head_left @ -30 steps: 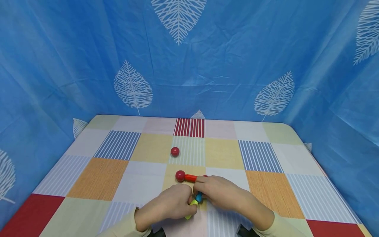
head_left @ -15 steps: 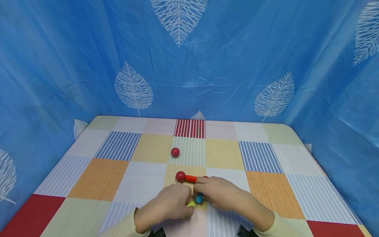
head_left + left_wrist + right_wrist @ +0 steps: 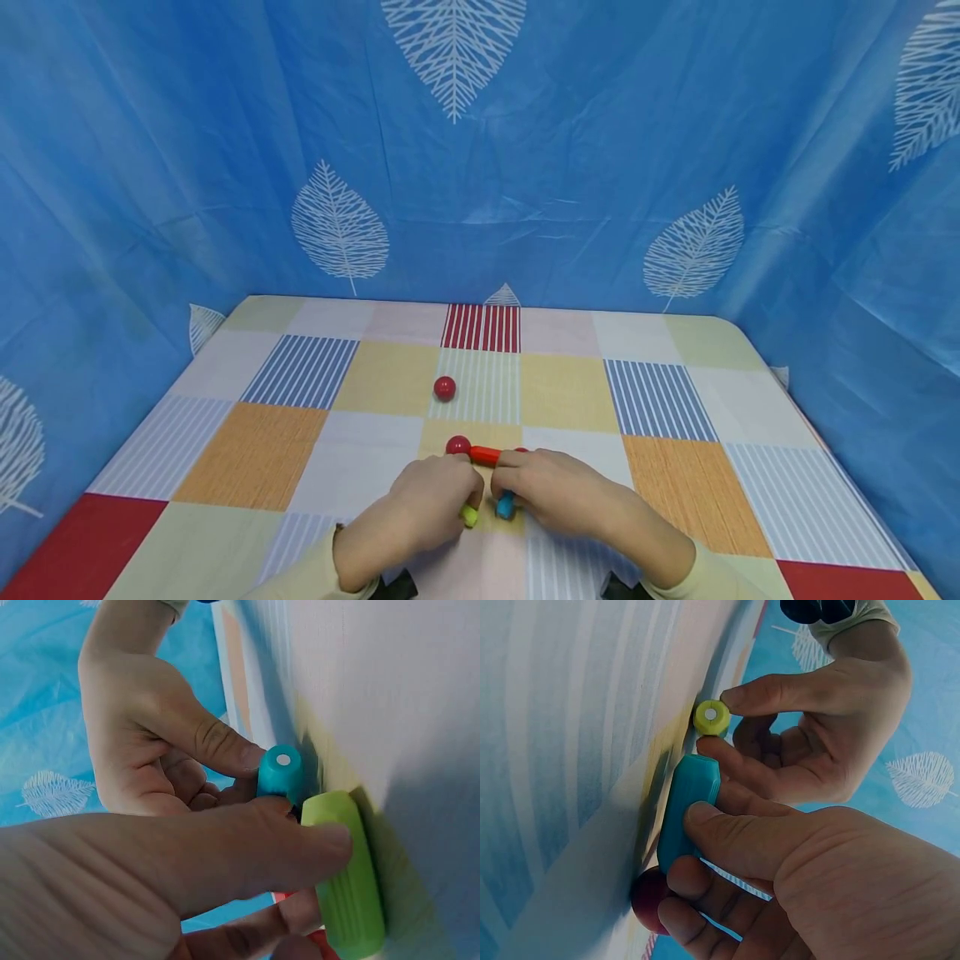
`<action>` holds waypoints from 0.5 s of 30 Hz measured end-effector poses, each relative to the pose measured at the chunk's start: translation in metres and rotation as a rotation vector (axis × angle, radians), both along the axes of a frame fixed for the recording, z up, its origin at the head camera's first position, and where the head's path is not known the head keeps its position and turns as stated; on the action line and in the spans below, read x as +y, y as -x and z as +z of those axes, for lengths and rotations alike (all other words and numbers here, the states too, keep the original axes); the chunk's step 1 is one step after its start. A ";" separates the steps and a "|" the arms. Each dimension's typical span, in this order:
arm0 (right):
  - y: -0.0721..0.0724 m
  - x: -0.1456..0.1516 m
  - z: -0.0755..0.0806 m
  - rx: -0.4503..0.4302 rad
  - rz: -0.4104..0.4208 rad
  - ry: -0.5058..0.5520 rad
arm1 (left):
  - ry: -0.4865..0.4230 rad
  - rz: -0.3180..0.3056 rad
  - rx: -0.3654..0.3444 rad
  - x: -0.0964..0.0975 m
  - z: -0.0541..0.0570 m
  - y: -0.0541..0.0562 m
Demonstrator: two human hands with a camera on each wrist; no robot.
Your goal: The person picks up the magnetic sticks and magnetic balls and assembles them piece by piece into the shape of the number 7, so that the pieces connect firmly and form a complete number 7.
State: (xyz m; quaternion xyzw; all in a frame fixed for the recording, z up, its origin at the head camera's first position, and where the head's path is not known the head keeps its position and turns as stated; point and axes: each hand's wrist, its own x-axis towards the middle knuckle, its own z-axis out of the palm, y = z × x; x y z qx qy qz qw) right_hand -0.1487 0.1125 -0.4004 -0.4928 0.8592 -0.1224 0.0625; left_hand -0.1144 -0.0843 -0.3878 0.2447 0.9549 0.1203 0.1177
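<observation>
My left hand pinches a yellow-green magnetic stick between thumb and fingers, low over the table. Close on its right, my right hand pinches a blue magnetic stick; its near end shows in the head view. The two sticks stand apart, with a small gap. Just beyond the hands lies a red stick with a red ball at its left end. Another red ball sits by the far end of the blue stick, mostly behind my right hand in the head view.
A lone red ball rests farther back on the patchwork tablecloth. Behind the table hangs a blue curtain with white leaf prints, which also runs along both sides.
The yellow-green stick's end was against the blue stick's near end; my left hand has drawn it left, then forward, close to the left red ball. My right hand has hardly moved.
</observation>
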 end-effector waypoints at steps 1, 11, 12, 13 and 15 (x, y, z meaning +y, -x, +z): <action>0.000 0.000 0.000 -0.001 0.001 0.002 | 0.000 0.001 -0.003 0.000 0.001 0.000; -0.001 0.002 -0.001 0.027 0.004 -0.003 | -0.010 0.108 0.108 -0.001 0.007 0.000; -0.001 0.002 -0.001 0.029 0.002 -0.008 | -0.003 0.130 0.131 -0.001 0.007 -0.001; -0.002 0.002 -0.001 0.032 0.001 -0.011 | 0.010 0.153 0.146 0.000 0.006 -0.002; -0.002 0.002 0.000 0.031 -0.004 -0.020 | 0.057 0.210 0.157 0.002 0.003 -0.002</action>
